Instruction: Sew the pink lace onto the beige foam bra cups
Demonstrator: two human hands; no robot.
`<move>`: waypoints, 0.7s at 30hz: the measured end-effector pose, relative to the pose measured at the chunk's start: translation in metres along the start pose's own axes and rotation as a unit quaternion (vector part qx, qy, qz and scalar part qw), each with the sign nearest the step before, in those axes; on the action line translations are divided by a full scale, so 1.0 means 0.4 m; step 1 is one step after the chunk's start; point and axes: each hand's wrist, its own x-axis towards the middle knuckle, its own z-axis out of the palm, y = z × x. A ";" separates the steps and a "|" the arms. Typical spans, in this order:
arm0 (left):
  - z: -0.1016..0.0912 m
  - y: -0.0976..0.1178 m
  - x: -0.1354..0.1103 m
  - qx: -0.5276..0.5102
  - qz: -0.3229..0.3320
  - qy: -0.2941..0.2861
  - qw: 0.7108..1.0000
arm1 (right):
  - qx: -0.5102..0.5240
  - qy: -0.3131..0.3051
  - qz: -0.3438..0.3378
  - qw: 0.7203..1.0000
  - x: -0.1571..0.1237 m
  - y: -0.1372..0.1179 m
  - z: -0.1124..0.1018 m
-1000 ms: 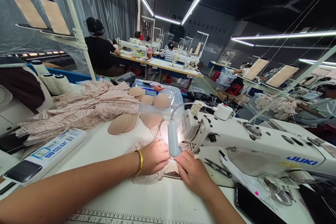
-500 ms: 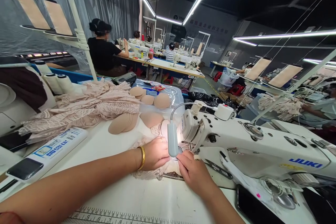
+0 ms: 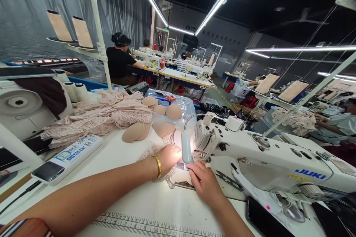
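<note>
My left hand (image 3: 170,156), with a gold bangle at the wrist, lies curled on a pale lace piece (image 3: 155,150) by the needle of a white JUKI sewing machine (image 3: 261,155). My right hand (image 3: 204,182) presses the same fabric down at the needle plate, fingers bent and together. A small lamp (image 3: 185,147) on a flexible neck lights both hands. The needle itself is hidden behind the lamp.
Beige bra cups (image 3: 137,132) and a heap of pink lace (image 3: 102,114) lie at the back left. A white box (image 3: 69,157) sits left, a phone (image 3: 264,220) and snips (image 3: 226,177) right. A ruler (image 3: 155,227) runs along the front edge. Other people sew at tables behind.
Both hands have slid the lace a little further toward the machine. The camera has tilted up and to the right.
</note>
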 end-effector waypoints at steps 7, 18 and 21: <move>-0.124 0.147 -0.197 -0.240 -0.016 0.062 0.969 | 0.453 -0.023 0.280 0.846 0.029 -0.145 0.033; -0.118 0.295 -0.284 -0.737 -0.429 0.304 0.425 | 0.538 0.077 0.315 0.778 -0.121 -0.356 0.142; -0.133 0.294 -0.271 -0.721 -0.429 0.325 0.437 | 0.539 0.102 0.328 0.769 -0.138 -0.352 0.147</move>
